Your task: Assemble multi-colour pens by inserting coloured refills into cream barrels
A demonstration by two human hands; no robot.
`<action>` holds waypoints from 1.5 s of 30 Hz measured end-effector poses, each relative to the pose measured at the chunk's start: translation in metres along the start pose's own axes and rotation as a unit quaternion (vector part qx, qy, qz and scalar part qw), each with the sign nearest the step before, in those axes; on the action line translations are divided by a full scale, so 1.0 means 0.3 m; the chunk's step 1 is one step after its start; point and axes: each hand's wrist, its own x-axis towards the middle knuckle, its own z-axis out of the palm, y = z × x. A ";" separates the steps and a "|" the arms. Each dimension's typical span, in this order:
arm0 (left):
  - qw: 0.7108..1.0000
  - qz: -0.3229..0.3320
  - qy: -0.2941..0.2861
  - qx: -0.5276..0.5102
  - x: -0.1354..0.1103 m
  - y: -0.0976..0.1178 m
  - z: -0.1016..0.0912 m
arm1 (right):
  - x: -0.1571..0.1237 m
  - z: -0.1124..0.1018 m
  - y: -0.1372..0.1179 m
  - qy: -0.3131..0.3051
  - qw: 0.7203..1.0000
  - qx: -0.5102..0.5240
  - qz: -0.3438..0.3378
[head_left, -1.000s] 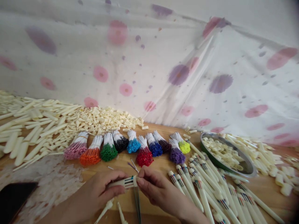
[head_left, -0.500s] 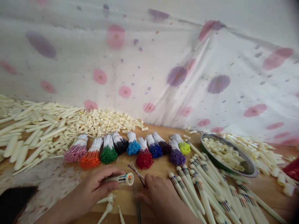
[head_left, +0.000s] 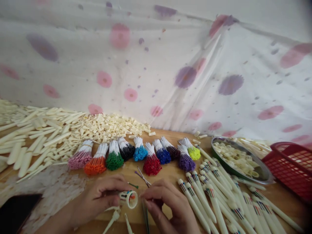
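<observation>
My left hand (head_left: 102, 197) is closed around a cream pen barrel (head_left: 128, 198) whose open end faces the camera, with coloured refill tips showing inside. My right hand (head_left: 168, 203) sits just right of that end, fingers pinched on a thin dark refill (head_left: 145, 217) that runs down to the bottom edge. A loose green refill (head_left: 133, 185) and two thin purple ones (head_left: 142, 175) lie on the wooden table (head_left: 168, 174) just beyond my hands.
Bundles of refills with coloured ends (head_left: 136, 155) lie in a row. Assembled pens (head_left: 219, 195) are piled at the right. A metal bowl (head_left: 240, 161) holds cream clips, beside a red basket (head_left: 292, 170). Cream barrels and small parts (head_left: 48, 133) cover the left. A floral sheet (head_left: 156, 65) hangs behind.
My left hand turned the barrel so its open end faces me. My right hand came back beside it, pinched on a refill. A red basket came into view at the right.
</observation>
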 end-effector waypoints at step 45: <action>0.923 0.214 0.225 0.228 -0.006 -0.007 -0.050 | -0.047 0.065 0.148 -0.337 0.824 -0.427 0.157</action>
